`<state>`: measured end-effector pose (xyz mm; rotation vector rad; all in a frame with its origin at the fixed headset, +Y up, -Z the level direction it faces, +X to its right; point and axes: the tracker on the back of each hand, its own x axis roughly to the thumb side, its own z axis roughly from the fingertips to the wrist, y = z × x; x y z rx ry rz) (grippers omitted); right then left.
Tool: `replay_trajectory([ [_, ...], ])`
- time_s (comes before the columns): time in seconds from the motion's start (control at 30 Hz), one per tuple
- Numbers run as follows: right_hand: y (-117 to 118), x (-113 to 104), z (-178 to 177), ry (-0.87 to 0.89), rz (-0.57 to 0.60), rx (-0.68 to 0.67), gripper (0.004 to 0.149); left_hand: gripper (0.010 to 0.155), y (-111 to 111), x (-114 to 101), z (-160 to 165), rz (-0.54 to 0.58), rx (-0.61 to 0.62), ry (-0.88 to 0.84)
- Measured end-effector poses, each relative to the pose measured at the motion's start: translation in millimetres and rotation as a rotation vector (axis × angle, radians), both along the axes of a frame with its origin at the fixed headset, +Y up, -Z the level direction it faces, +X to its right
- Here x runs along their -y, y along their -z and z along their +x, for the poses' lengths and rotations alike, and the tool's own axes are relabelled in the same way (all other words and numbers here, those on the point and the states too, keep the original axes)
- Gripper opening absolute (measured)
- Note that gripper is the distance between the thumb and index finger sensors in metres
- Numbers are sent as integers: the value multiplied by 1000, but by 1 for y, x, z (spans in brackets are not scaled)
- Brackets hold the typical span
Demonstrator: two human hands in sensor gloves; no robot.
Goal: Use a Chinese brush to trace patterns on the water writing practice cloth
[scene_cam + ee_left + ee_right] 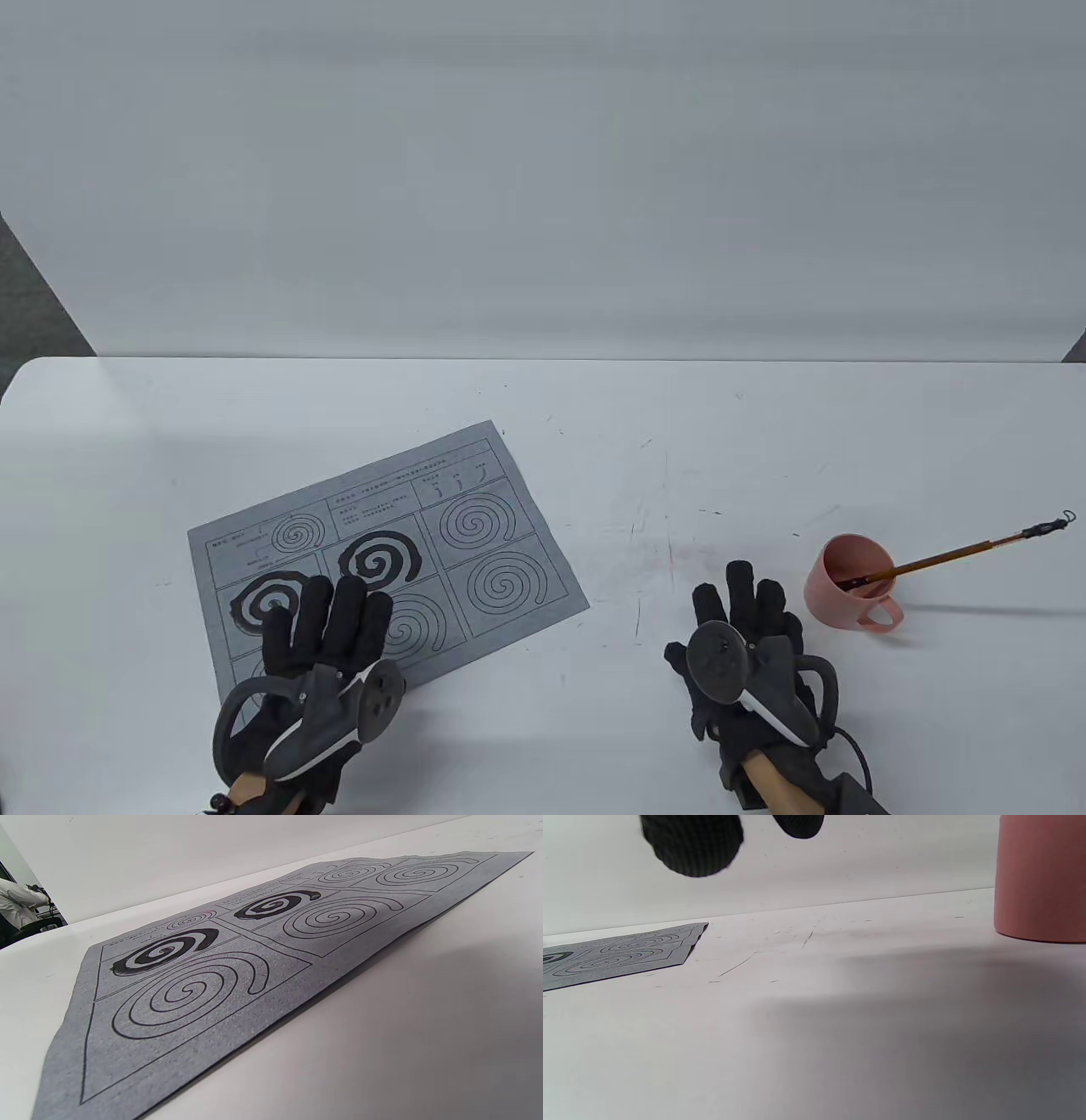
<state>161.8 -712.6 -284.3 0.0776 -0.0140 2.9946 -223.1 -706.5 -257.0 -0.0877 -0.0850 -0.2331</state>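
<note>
The grey practice cloth (475, 526) lies on the white table at the left, printed with spiral outlines. Two spirals (379, 560) are filled in dark; they also show in the left wrist view (273, 905). My left hand (327, 628) lies with fingers spread over the cloth's near part and holds nothing. The brush (950, 558) stands tip-down in the pink cup (848, 594), handle leaning to the right. My right hand (747, 620) rests on the table just left of the cup, fingers extended and empty. The cup's side (1039, 878) fills the right of the right wrist view.
The white table (594, 424) runs back to a white wall. Faint scratch marks lie on the table between cloth and cup. The cloth's right corner (687, 938) shows in the right wrist view.
</note>
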Motion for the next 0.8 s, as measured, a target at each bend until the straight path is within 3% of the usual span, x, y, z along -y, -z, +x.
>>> replay_trajectory([
  [0.33, -1, -2, -2, 7, 13, -6, 71, 87, 4, 4, -4, -32, -18, -12],
  [0.8, 1, -25, 34, 99, 165, 176, 74, 84, 38, 61, -32, -478, -190, 41],
])
